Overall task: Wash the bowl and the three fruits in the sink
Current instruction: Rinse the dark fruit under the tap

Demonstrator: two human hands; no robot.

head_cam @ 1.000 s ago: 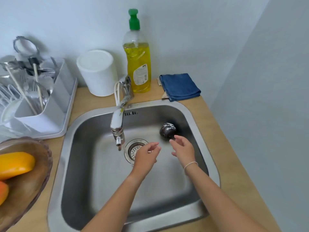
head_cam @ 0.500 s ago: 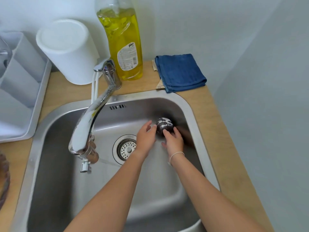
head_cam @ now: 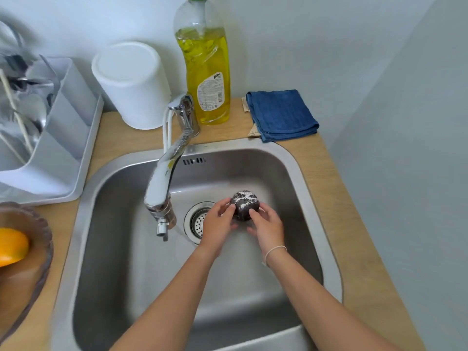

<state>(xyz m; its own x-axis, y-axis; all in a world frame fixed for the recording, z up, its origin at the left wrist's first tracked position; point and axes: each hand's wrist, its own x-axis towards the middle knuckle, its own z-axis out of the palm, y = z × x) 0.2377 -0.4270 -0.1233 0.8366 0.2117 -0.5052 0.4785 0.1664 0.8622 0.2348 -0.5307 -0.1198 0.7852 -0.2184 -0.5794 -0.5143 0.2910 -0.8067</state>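
Both hands are cupped round the dark fruit [head_cam: 245,205] just right of centre in the frame, low in the sink [head_cam: 298,173] and beside the drain [head_cam: 198,221]; the left hand [head_cam: 217,225] grips it from one side, fingers curled, and the right hand [head_cam: 268,225] pinches it from the other, thumb on its front; white streaks lie across its top, foam or glare, I cannot say which.

The worry is slip; a round fruit that looks wet, held only at its flanks, could squirt out and roll against the steel wall or onto the drain; squeezing harder to stop that might bruise it. The tap [head_cam: 162,188] hangs just left of the hands, so lifting carelessly could knock a knuckle on the spout.

Whether water runs I cannot tell. The brown bowl [head_cam: 33,274] at the lower left edge is cut off, with only one orange fruit [head_cam: 11,245] partly showing; the third fruit is nowhere visible. The rack [head_cam: 63,153] at upper left is blurred.
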